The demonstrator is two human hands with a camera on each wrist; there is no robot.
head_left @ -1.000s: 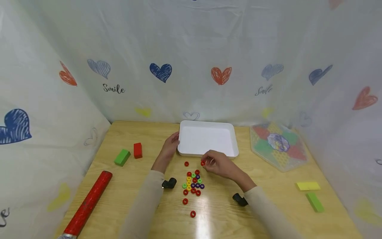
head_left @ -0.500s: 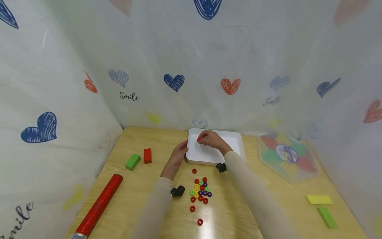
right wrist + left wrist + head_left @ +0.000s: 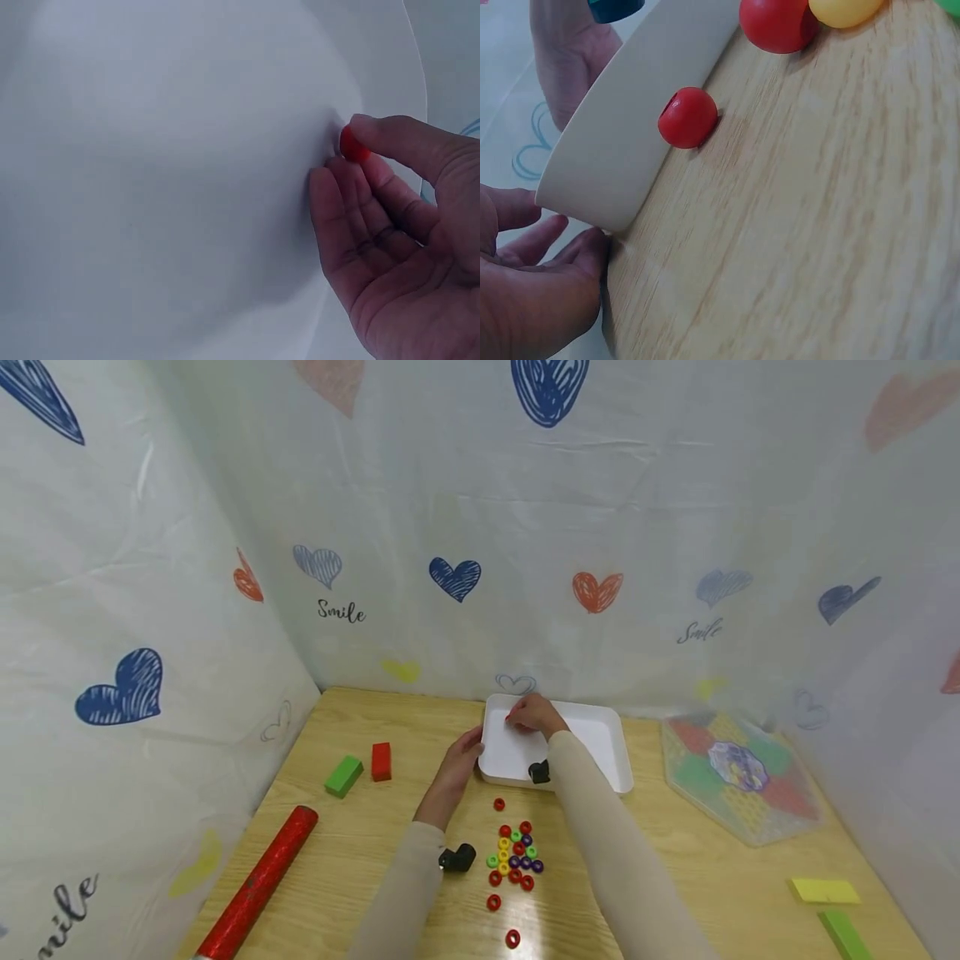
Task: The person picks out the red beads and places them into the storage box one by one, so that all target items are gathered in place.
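Observation:
A shallow white tray (image 3: 592,743) lies at the back of the table. My left hand (image 3: 456,768) holds its left side near the front corner, fingertips at the wall (image 3: 622,142) in the left wrist view. Over the tray's left part, my right hand (image 3: 537,714) pinches a red bead (image 3: 354,144) between thumb and fingers, close to the tray floor (image 3: 150,180). In front of the tray lies a loose red bead (image 3: 499,804). Nearer me is a cluster of red, yellow (image 3: 504,856), green (image 3: 492,861) and purple beads (image 3: 526,862).
At the left are a green block (image 3: 344,777), a red block (image 3: 381,762) and a long red glittery tube (image 3: 258,881). To the right, a clear hexagonal case (image 3: 738,777) with coloured compartments lies flat, with a yellow block (image 3: 825,891) and a green block (image 3: 843,933) nearer me.
My right hand has carried the red bead from in front of the tray up and over to the tray's left part. The left hand stays at the tray's side. The head view has shifted.

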